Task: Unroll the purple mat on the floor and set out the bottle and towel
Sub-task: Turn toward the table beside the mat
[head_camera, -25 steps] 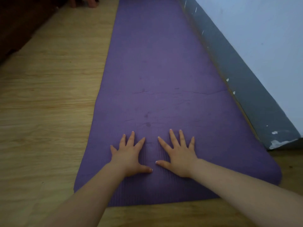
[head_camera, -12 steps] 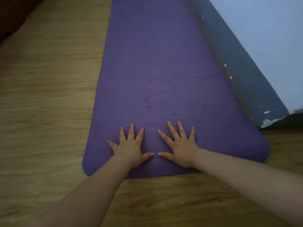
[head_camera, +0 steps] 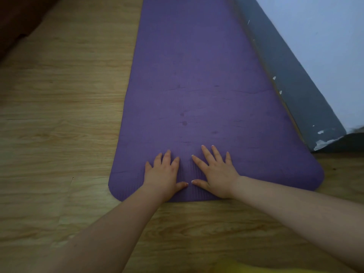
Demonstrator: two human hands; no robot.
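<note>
The purple mat (head_camera: pixel 197 75) lies flat and unrolled on the wooden floor (head_camera: pixel 59 125), running away from me along the wall. My left hand (head_camera: pixel 163 174) and my right hand (head_camera: pixel 214 172) both rest palm down on the mat's near end, fingers spread, thumbs almost touching. Neither hand holds anything. No bottle or towel is in view.
A grey skirting board (head_camera: pixel 295 85) and pale wall (head_camera: pixel 325 46) run along the mat's right edge. Dark furniture (head_camera: pixel 17 22) stands at the far left. A bit of yellow fabric (head_camera: pixel 246 267) shows at the bottom edge.
My hands slid back toward me along the mat, from a little way in to its near edge, staying flat. The view shifted with them.
</note>
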